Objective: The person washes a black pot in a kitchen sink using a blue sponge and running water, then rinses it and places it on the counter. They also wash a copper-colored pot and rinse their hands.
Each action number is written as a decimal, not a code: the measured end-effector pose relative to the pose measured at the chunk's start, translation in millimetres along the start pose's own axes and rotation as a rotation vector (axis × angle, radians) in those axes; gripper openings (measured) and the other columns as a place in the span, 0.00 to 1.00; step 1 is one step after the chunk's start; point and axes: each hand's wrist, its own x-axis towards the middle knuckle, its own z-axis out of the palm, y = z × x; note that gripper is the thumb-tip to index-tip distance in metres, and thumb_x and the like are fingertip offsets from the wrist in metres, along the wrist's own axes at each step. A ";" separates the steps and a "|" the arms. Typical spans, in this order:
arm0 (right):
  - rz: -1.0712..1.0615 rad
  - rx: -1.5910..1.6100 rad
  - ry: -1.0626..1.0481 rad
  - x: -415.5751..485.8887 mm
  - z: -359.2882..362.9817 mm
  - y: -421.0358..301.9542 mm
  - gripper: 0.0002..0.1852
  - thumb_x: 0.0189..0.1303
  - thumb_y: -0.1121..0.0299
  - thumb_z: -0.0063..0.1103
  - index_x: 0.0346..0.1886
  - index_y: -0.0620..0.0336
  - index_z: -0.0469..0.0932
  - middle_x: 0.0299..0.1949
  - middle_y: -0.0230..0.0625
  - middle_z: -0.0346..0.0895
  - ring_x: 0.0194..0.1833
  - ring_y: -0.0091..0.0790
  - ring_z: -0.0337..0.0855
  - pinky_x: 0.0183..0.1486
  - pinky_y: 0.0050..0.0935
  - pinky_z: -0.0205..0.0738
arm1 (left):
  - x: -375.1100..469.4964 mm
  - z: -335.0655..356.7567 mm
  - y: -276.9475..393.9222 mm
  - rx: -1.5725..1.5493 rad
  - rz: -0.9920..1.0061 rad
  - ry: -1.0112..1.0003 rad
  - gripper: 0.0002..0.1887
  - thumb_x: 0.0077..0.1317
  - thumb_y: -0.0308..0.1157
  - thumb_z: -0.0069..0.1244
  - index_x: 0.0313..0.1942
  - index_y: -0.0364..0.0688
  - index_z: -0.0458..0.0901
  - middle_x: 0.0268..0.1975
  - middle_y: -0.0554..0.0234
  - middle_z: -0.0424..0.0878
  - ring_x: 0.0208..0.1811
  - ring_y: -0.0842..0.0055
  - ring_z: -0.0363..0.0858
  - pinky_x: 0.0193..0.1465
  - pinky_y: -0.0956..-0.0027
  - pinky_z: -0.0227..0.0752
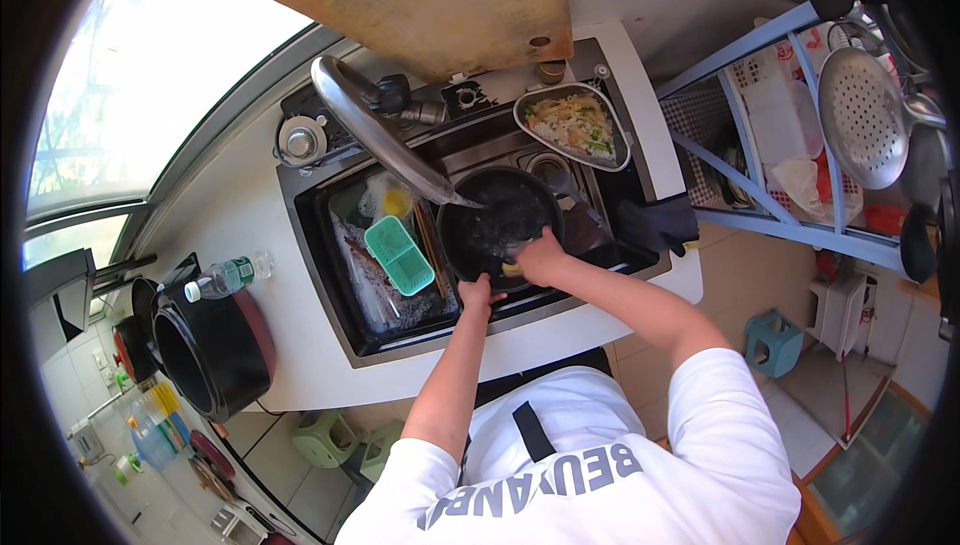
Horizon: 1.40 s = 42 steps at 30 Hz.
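Note:
A round black pan stands tilted in the right-hand part of the sink. Water streams into it from the curved metal faucet. My left hand grips the pan's near rim, its thumb on the rim. My right hand reaches inside the near right wall, pressing a yellow sponge that shows only partly under the fingers. Left of the pan, a green plastic basket lies over the soapy left basin, beside several chopsticks and a yellow thing in foam.
A corner strainer with food scraps sits at the sink's back right. Dark gloves lie over the right edge. A wooden cutting board leans behind the faucet. A plastic bottle and a black pot are left.

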 end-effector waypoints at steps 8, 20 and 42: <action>0.178 -0.522 0.292 -25.9 7.7 10.8 0.16 0.63 0.64 0.50 0.48 0.52 0.84 0.47 0.32 0.80 0.54 0.37 0.74 0.64 0.45 0.50 | 7.9 -4.2 -5.0 0.021 0.013 0.004 0.22 0.66 0.28 0.47 0.58 0.31 0.63 0.50 0.42 0.77 0.36 0.53 0.84 0.28 0.58 0.87; 0.038 0.241 0.176 123.7 55.4 -14.1 0.22 0.62 0.64 0.48 0.60 0.50 0.74 0.66 0.39 0.67 0.68 0.43 0.64 0.64 0.48 0.62 | -25.0 1.7 7.6 -0.004 0.014 -0.169 0.23 0.74 0.41 0.34 0.58 0.30 0.53 0.47 0.36 0.78 0.36 0.46 0.85 0.32 0.56 0.87; 0.480 -0.135 0.124 138.3 69.6 29.1 0.22 0.63 0.61 0.51 0.61 0.50 0.74 0.63 0.33 0.71 0.66 0.33 0.67 0.64 0.44 0.58 | -13.8 0.3 0.9 -0.004 -0.013 -0.083 0.19 0.75 0.39 0.36 0.51 0.29 0.56 0.39 0.35 0.79 0.26 0.51 0.85 0.23 0.61 0.85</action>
